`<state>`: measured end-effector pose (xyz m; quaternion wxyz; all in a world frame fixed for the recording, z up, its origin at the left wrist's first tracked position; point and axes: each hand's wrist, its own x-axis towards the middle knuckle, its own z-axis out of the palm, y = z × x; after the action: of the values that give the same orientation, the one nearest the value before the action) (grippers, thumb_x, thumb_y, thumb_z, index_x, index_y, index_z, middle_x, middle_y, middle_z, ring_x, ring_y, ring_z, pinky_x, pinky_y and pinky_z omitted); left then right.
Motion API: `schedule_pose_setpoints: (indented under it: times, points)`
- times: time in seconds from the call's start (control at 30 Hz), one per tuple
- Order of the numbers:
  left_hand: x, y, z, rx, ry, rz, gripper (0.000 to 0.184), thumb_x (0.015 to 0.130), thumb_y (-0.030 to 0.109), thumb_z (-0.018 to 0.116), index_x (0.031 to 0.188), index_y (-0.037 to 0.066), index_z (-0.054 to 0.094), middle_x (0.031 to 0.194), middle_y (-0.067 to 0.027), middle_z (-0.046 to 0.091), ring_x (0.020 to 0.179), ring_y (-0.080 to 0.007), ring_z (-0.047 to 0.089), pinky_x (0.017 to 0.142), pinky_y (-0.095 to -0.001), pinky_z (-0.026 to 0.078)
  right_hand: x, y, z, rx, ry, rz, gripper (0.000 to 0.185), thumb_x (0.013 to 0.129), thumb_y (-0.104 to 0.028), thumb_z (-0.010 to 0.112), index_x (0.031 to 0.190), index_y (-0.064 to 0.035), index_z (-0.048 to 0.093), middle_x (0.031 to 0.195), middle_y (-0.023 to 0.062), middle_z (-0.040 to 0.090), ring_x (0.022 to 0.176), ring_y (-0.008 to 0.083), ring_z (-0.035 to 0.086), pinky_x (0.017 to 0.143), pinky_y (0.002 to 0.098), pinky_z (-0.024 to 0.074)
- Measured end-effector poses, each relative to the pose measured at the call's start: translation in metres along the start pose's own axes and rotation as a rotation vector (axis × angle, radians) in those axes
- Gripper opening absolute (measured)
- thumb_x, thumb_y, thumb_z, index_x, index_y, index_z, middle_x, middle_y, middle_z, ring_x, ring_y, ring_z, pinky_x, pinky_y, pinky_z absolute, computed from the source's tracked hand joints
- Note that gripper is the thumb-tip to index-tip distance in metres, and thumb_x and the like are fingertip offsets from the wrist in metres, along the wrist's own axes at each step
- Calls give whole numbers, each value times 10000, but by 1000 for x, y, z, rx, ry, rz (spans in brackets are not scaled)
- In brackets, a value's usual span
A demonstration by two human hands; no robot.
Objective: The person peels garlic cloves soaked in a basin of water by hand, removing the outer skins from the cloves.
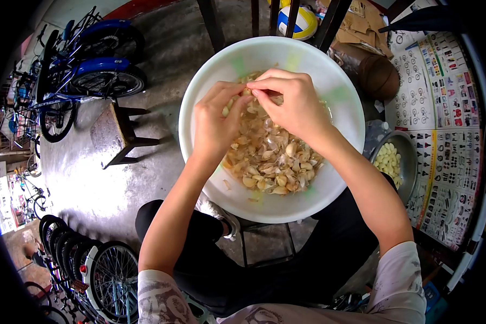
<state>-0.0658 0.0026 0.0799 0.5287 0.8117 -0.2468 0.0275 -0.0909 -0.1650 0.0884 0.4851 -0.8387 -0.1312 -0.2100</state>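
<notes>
A wide white basin [200, 178] stands in front of me, holding water with many unpeeled garlic cloves [278, 181] and loose papery skins. Over its far half, my left hand [217, 116] and my right hand [292, 100] meet at the fingertips. Both hands are closed in a pinch on one small garlic clove [247, 91], mostly hidden by the fingers. To the right of the basin, peeled pale cloves [387, 161] fill part of a metal bowl [410, 162].
A small wooden stool [119, 135] stands left of the basin. Bicycles [102, 67] line the left side, with more wheels [113, 281] at lower left. Dark bars [213, 27], a volleyball [299, 24] and a basketball [379, 77] are beyond the basin. Printed sheets [451, 178] cover the right side.
</notes>
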Motion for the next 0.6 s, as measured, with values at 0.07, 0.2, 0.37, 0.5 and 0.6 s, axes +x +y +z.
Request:
schedule_pose_setpoints:
  times: [0.07,0.2,0.37,0.5,0.6]
  points:
    - [-1,0,0,65,11,69,189,842,-1,689,1030,-28,692,972,-111,684,840,-208,651,769,-296,504,-1,-2,1,-16,8,-13,111,776,12,684,878,23,724,814,132,698,676,265,688,625,311,561]
    - [-1,1,2,80,22,73,210,840,-8,685,1050,-19,690,980,-112,684,843,-219,652,768,-295,502,0,-3,4,20,42,86,107,742,21,689,846,34,712,773,117,686,658,226,688,626,295,565]
    - [1,2,2,32,43,63,214,862,25,661,1064,-41,679,985,-140,678,871,-269,679,774,-321,512,0,0,7,100,79,158,76,740,20,700,814,37,697,762,106,690,650,163,683,628,263,558]
    - [0,-4,0,-183,-1,-181,223,921,85,620,1090,-47,679,894,-82,663,773,-166,634,699,-271,487,0,-1,6,337,86,407,57,760,14,700,813,34,694,777,94,701,680,118,673,675,241,552]
    - [3,-9,-6,-558,24,-513,267,966,139,578,1126,-51,674,820,-5,596,697,-65,519,622,-213,425,0,1,5,427,29,480,64,767,14,694,828,33,698,808,87,705,711,124,676,705,242,552]
